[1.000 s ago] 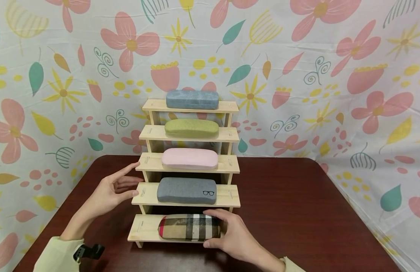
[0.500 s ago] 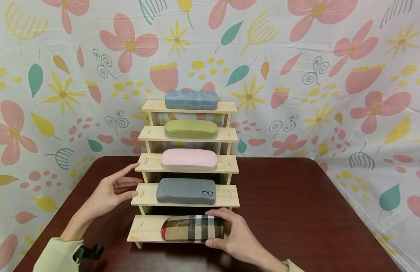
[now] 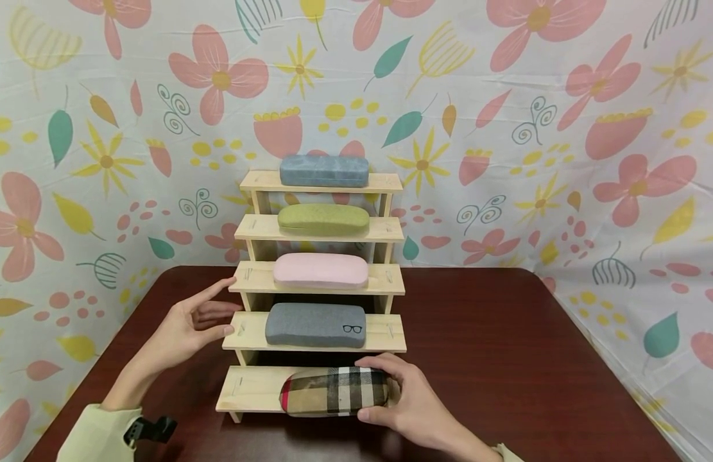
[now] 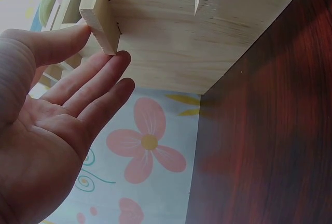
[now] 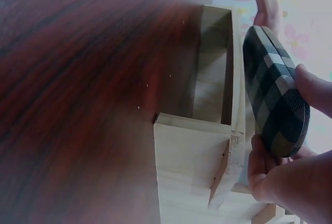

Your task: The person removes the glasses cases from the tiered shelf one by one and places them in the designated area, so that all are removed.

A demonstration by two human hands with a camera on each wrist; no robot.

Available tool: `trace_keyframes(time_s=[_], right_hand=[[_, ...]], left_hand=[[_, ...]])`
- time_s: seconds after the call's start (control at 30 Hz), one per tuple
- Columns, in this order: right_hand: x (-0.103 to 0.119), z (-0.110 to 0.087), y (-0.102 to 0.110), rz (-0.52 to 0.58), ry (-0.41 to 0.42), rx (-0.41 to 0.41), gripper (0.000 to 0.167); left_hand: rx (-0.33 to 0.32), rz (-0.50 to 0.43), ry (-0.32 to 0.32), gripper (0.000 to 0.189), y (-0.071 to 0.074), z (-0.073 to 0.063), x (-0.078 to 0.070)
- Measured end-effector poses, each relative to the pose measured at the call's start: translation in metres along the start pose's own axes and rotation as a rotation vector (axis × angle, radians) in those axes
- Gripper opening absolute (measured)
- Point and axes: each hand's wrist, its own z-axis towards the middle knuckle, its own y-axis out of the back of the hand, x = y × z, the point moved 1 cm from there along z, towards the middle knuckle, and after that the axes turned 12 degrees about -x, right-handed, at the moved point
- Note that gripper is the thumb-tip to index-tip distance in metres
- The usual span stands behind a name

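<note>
My right hand (image 3: 411,401) grips a plaid glasses case (image 3: 333,391) at its right end, thumb at the front and fingers behind. In the right wrist view the same plaid case (image 5: 272,89) is tilted and apart from the bottom board of the wooden display rack (image 5: 236,79). My left hand (image 3: 185,324) touches the left side of the display rack (image 3: 255,388), its fingers nearly straight. Seen from the left wrist, the thumb and fingertips of that hand (image 4: 67,94) meet the end of one board.
Higher tiers carry a grey glasses case (image 3: 316,325) with a spectacles print, a pink case (image 3: 320,270), a green case (image 3: 323,219) and a blue case (image 3: 324,171). The rack stands on a dark red-brown table (image 3: 477,340). Behind hangs a flowered cloth (image 3: 448,96).
My right hand has drawn the plaid case to the right and a little toward the front, so more of the bottom board shows at left. The left hand has stayed at the rack.
</note>
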Motion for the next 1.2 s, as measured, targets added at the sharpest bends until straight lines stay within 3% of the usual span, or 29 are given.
trace_keyframes(time_s=[0.53, 0.8, 1.2], right_hand=[[0.007, -0.002, 0.018, 0.055, -0.060, 0.042, 0.058], [0.009, -0.003, 0.027, 0.171, -0.035, 0.070, 0.060], [0.016, -0.002, 0.051, 0.147, 0.023, 0.043, 0.059]], left_hand=[[0.005, -0.005, 0.006, 0.085, 0.000, 0.000, -0.001], [0.005, -0.003, -0.001, 0.085, 0.000, 0.000, -0.001], [0.008, -0.016, 0.001, 0.085, -0.001, 0.000, 0.000]])
